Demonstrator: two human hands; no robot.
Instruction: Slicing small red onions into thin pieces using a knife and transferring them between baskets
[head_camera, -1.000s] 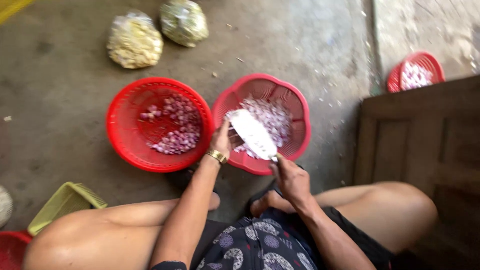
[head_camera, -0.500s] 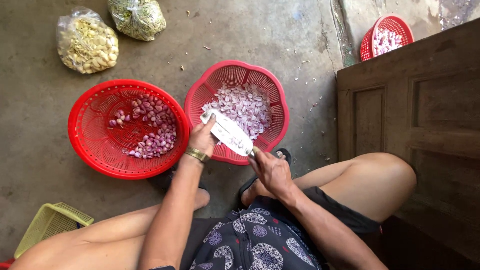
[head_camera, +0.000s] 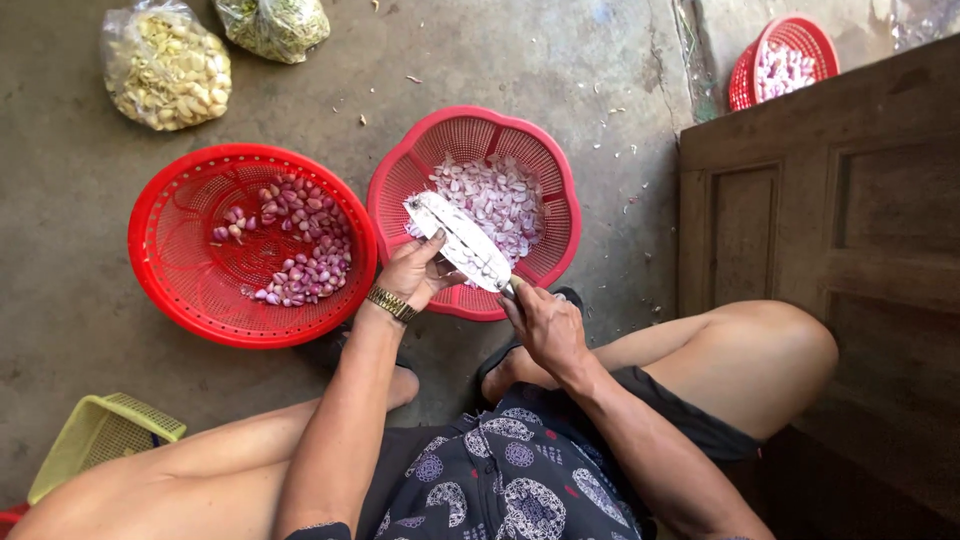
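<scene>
Head view: the person sits low with bare knees spread, both forearms reaching forward over the concrete floor (head_camera: 520, 60). The right hand (head_camera: 545, 325) is closed around the handle of a broad cleaver (head_camera: 458, 240), knuckles up, wrist bent slightly inward. The left hand (head_camera: 418, 272), a gold wristwatch (head_camera: 391, 303) at its wrist, is cupped against the underside of the blade, thumb lying on the flat; whether it pinches a shallot there cannot be told. The cleaver is tilted, its pale blade speckled with clinging bits, running from the right hand up and left over the near rim of the scalloped red basket (head_camera: 540, 160), which holds sliced pale-purple shallots (head_camera: 495, 200). Just beside it, to the left, a round red basket (head_camera: 180, 260) holds whole peeled shallots (head_camera: 300, 250) heaped toward its right side. Two plastic bags (head_camera: 165, 70) of peelings lie beyond.
</scene>
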